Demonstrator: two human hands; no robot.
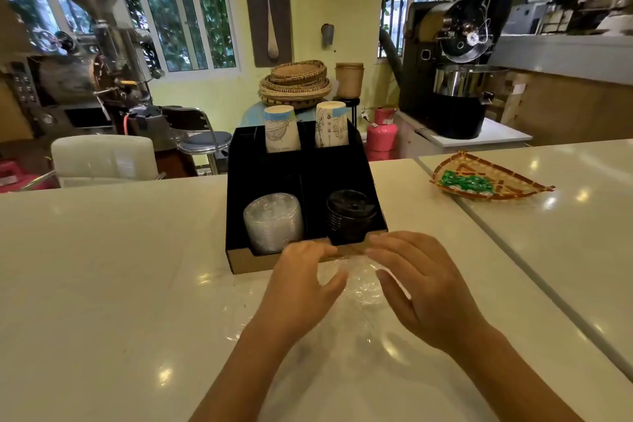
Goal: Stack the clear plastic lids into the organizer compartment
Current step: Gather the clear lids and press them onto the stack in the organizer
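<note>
A black organizer (342,168) stands on the white counter in front of me. Its front left compartment holds a stack of clear plastic lids (273,221) lying on its side. The front right compartment holds a stack of black lids (349,214). Just before the organizer's front edge, more clear plastic lids (363,284) sit in crinkled clear wrap on the counter. My left hand (303,288) and my right hand (421,288) flank this bundle with fingers spread, touching its sides. Whether either hand grips it is unclear.
Two stacks of paper cups (281,128) (330,125) stand in the organizer's rear slots. A woven tray with green-wrapped items (479,180) lies on the adjoining counter to the right. A seam (513,260) runs between the two counters. Coffee roasters stand behind.
</note>
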